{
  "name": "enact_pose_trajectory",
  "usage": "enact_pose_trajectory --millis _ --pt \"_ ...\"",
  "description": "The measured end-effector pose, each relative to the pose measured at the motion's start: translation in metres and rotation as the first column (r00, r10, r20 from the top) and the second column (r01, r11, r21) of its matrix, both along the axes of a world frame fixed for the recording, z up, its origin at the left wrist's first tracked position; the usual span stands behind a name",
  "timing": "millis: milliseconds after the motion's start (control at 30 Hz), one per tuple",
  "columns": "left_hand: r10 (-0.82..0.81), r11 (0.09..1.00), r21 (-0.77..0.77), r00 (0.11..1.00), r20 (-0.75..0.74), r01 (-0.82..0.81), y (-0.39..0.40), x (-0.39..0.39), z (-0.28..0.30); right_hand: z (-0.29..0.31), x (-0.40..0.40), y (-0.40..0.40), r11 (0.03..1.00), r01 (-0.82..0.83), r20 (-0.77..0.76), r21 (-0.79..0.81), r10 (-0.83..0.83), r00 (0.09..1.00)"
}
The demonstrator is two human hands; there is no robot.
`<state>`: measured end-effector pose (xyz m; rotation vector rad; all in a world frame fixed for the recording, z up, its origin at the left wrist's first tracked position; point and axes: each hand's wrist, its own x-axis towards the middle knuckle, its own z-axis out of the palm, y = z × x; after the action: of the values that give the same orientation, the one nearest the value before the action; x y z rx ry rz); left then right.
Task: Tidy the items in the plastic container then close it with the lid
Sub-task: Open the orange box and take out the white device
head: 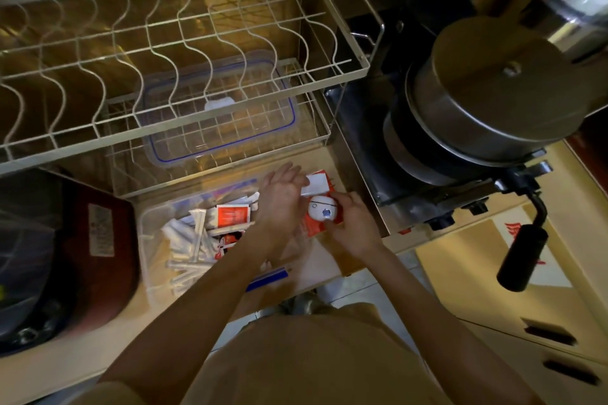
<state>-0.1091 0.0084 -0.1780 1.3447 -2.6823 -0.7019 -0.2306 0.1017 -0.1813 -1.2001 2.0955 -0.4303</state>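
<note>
Container (pixel 154 240): lower centre, open, sachets (pixel 232 214) jumbled.
Lid (pixel 217 108): upper centre, in rack (pixel 164 52), unfitted.
Left hand (pixel 279 204): fingers straight, touching white packet (pixel 315 185).
Right hand (pixel 353 227): fingers clamped on white case (pixel 324 210).
Progress: early; sorting, closing remain.

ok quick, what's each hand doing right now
Left hand: fingers straight, touching a white packet; not gripping it.
Right hand: fingers curled round a small round white item, holding it.
</note>
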Motion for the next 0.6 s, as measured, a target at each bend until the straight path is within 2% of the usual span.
enact_pose_trajectory --millis 133,233,367,500,600 --pt "0.124 0.991 -0.026 0.976 -0.179 -0.131 0.015 0.026 0.007 0.006 -0.001 -0.004 1.000 0.002 -0.081 -0.021 -0.004 0.997" --pt "0.278 0.960 0.087 0.938 -0.207 -0.266 0.026 0.048 0.010 0.019 0.005 -0.009 0.996 -0.002 -0.130 -0.087 -0.009 0.992" --pt "0.439 0.888 0.198 0.893 -0.098 -0.415 0.036 0.082 0.007 0.033 0.026 -0.023 0.978 -0.071 -0.046 -0.197 0.064 0.997" --pt "0.491 0.846 0.192 0.867 0.083 -0.497 0.042 0.110 -0.002 0.024 0.059 -0.042 0.973 -0.180 0.138 -0.145 0.201 0.970" --pt "0.538 0.805 0.195 0.828 0.160 -0.561 0.044 0.122 -0.010 0.011 0.080 -0.054 0.946 -0.292 0.140 -0.142 0.311 0.940"
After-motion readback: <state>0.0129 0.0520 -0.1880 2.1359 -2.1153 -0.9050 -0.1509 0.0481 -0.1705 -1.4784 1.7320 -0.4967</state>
